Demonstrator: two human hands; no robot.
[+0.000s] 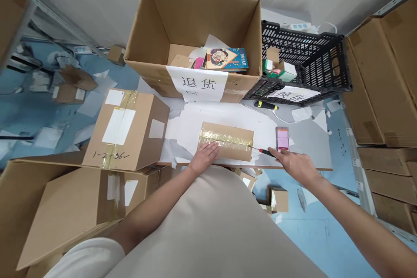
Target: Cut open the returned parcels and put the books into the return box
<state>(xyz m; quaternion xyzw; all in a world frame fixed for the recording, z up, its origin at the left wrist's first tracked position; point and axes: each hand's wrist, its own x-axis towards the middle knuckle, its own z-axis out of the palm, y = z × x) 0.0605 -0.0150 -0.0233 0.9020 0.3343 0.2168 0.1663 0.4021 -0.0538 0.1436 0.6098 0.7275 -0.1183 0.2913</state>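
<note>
A small cardboard box (234, 150) lies flat on the white tabletop, with clear tape (224, 137) along its middle seam. My left hand (206, 156) rests on the box's near left part, fingers stretched out and holding nothing. My right hand (295, 164) is closed around the black and red handle of a screwdriver (266, 152). Its thin metal shaft points left, and the tip meets the taped seam at the box's right end. Just beyond my right hand lies a phone (282, 139) with a lit pink screen.
Behind stands a large open carton (198, 4) holding books (226, 58). To its right is a black plastic crate (312, 52) with a small opened box (280, 69). A yellow-black tool (266, 105) lies before the crate. A taped carton (120, 130) stands at left.
</note>
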